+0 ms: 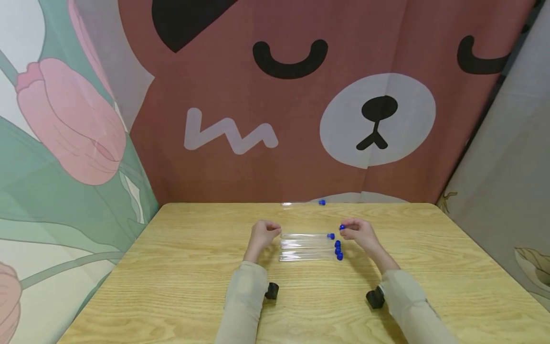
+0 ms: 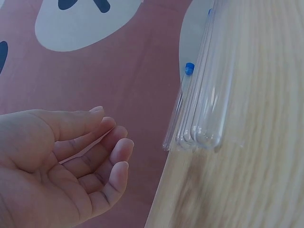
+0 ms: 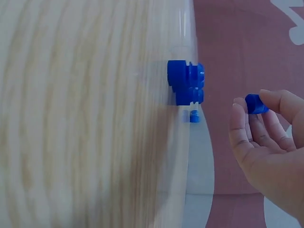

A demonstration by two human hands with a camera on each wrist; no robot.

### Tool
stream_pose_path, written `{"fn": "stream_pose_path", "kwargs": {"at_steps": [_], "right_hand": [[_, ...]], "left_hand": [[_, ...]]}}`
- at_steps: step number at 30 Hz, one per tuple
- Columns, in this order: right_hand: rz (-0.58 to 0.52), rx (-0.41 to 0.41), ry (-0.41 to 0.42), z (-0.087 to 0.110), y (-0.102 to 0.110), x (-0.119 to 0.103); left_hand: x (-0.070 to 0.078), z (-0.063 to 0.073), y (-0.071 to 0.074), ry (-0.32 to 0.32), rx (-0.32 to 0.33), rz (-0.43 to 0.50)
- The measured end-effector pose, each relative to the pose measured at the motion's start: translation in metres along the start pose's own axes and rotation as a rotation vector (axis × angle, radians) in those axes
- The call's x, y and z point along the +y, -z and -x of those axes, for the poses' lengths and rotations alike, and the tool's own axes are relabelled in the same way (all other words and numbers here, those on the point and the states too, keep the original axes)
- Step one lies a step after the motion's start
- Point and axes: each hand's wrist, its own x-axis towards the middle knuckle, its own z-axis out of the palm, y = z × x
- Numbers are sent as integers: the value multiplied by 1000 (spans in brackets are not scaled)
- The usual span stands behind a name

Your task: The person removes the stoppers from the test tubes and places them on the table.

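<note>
Head view: a cap (image 1: 342,227) was pinched by the right hand (image 1: 362,234), nothing by the loosely curled left hand (image 1: 261,236); tubes (image 1: 302,244) could be set rolling by a bump.

Tubes (image 1: 305,245) and caps (image 1: 337,251) block the middle; nearside is passable.

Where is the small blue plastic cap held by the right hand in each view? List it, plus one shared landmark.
Head: the small blue plastic cap, pinched by the right hand, sits right of centre, below mid-height.
Left wrist: not in it.
Right wrist: the cap is towards the right, just above mid-height.
Shared landmark: the pale wood-grained table, low in head, at right in left wrist, at left in right wrist.
</note>
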Motion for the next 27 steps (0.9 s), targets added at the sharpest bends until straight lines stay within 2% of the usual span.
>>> {"fn": "stream_pose_path", "kwargs": {"at_steps": [9,15,21,27], "right_hand": [[256,49,14,-10,-2,8],[309,48,15,-16,-4,16],[356,45,51,-19,-5,20],[418,0,73,-22,-6,20]], "left_hand": [[1,0,-1,15,-14,14],[2,1,-1,-1,-29,-2],[1,0,-2,-2,-38,-3],[0,0,-2,-17,-45,-7]]}}
